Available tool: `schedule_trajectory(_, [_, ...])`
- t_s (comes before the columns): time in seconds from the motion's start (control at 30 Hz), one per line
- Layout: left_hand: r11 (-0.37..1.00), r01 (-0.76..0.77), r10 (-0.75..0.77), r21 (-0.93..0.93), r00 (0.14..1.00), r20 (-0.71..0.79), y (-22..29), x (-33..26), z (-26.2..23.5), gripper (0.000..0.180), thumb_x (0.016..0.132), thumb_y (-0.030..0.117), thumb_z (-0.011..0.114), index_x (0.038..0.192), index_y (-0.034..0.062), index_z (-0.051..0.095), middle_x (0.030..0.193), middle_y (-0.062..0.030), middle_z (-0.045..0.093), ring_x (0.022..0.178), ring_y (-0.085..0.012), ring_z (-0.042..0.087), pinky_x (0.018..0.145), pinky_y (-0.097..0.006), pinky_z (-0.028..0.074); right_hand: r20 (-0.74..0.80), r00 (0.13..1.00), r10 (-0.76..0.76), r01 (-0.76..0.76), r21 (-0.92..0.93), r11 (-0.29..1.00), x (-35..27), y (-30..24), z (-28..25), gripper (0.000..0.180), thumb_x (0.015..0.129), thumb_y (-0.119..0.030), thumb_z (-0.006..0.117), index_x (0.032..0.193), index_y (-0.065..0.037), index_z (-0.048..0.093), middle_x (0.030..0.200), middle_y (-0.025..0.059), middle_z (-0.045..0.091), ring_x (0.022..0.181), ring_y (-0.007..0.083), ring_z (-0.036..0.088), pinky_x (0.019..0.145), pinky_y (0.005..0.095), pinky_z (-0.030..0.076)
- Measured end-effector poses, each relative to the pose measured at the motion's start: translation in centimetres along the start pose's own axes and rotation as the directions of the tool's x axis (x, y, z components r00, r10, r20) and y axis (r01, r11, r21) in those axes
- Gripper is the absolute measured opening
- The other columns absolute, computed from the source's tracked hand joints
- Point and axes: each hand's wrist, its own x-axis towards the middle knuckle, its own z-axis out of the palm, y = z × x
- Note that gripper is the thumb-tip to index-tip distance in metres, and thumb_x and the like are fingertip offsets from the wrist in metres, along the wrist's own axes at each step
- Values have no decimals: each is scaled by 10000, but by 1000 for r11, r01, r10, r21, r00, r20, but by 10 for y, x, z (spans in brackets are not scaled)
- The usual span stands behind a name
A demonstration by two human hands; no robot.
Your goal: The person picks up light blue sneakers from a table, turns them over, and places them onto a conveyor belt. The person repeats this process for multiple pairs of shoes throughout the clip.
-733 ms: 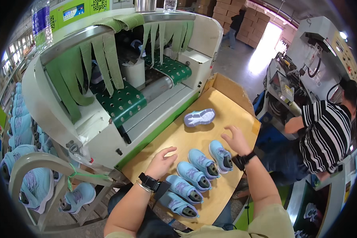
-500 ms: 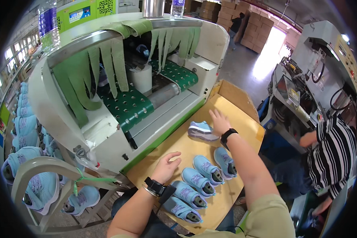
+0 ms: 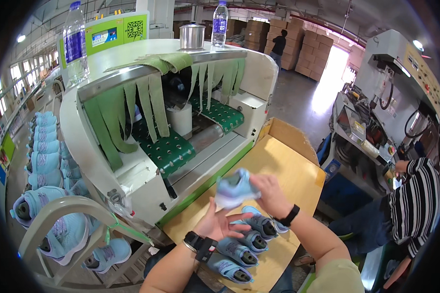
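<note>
A light blue sneaker (image 3: 233, 189) with a pale sole is held up above the wooden tabletop (image 3: 291, 166), slightly blurred. My right hand (image 3: 273, 195) grips it from its right side. Just below the sneaker is my left hand (image 3: 217, 225), palm up with fingers spread; I cannot tell whether its fingertips touch the sole. Under my hands several matching sneakers (image 3: 237, 251) stand in a slanted row on the tabletop, dark pieces showing in their openings. My right arm and left hand partly cover that row.
A white machine (image 3: 265, 80) with green strip curtains (image 3: 154, 105) and perforated green belts (image 3: 173, 155) borders the table's far side. A curved metal rail (image 3: 49, 215) and racked sneakers (image 3: 46, 168) stand at left. A person in a striped shirt (image 3: 415, 205) works at right.
My right hand has taken hold of the lone sneaker on the table and lifted it leftward. My left hand has turned palm up beneath it. The view has tilted upward.
</note>
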Motion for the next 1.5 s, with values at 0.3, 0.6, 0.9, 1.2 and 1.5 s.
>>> schedule_trajectory(0.3, [879,-224,225,421,973,48,-1,15,34,471,1006,263,523,1409,39,428,1287,-141,591,1076,-267,641,894,-423,554,101,976,193,-214,595,775,-32,-69,3,700,813,37,590,1478,-52,391,1384,206,462,1270,412,464,1066,453,409])
schedule_trajectory(0.6, [981,-2,83,192,908,-411,-5,25,-53,559,1020,257,514,1499,99,270,1443,-150,457,1180,-329,575,965,-487,516,85,907,413,-420,252,872,33,16,24,471,892,-187,672,1307,-12,535,1217,221,579,1209,373,532,1041,424,424])
schedule_trajectory(0.9, [950,-18,189,313,828,-528,0,29,-72,604,993,194,509,1528,79,252,1528,-145,349,1298,-363,491,974,-517,510,560,623,546,-611,-88,787,12,42,73,949,684,-351,806,1465,-25,378,1244,311,607,1138,409,620,978,423,489])
schedule_trajectory(1.2, [911,3,112,412,960,-255,-16,31,-43,769,962,621,470,1555,184,250,1589,-37,268,1405,-293,333,1083,-497,373,384,746,544,-325,923,-205,21,-14,25,518,988,-230,512,1434,-2,379,1247,145,616,1172,244,604,1000,384,493])
schedule_trajectory(1.5, [982,-151,138,115,984,113,-17,20,-22,748,953,631,443,1491,118,360,1464,-94,480,1324,-382,493,1059,-545,448,386,799,462,-509,842,177,15,-67,12,451,1047,-162,417,1471,-6,421,1423,124,518,1334,200,454,1085,323,372])
